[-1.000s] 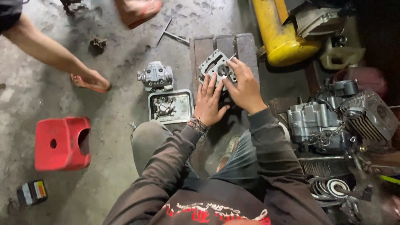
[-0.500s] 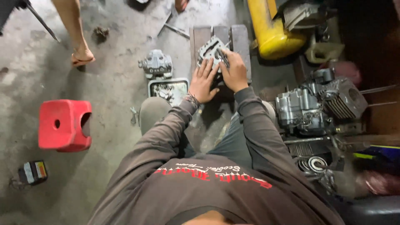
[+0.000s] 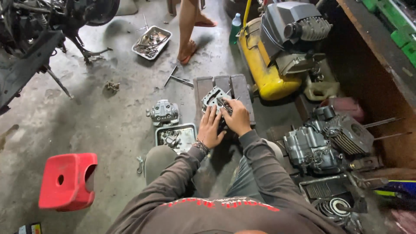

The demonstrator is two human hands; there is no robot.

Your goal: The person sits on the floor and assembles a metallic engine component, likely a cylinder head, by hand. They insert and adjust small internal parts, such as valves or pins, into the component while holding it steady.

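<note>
My left hand and my right hand both grip a grey metal engine part, which rests tilted on a low wooden stool in front of my knees. My fingers wrap its near side and hide the lower half. A second grey engine part sits on the floor to the left. Just below it a small metal tray holds several loose bits.
A yellow air compressor stands at the back right. An engine block lies to my right. A red plastic stool is at lower left. Another person's bare legs stand beside a metal parts tray. Motorcycle frame at upper left.
My view has tilted up and away, showing more floor, the far tray and the motorcycle. The other person has stepped to the right. Both hands stay on the engine part.
</note>
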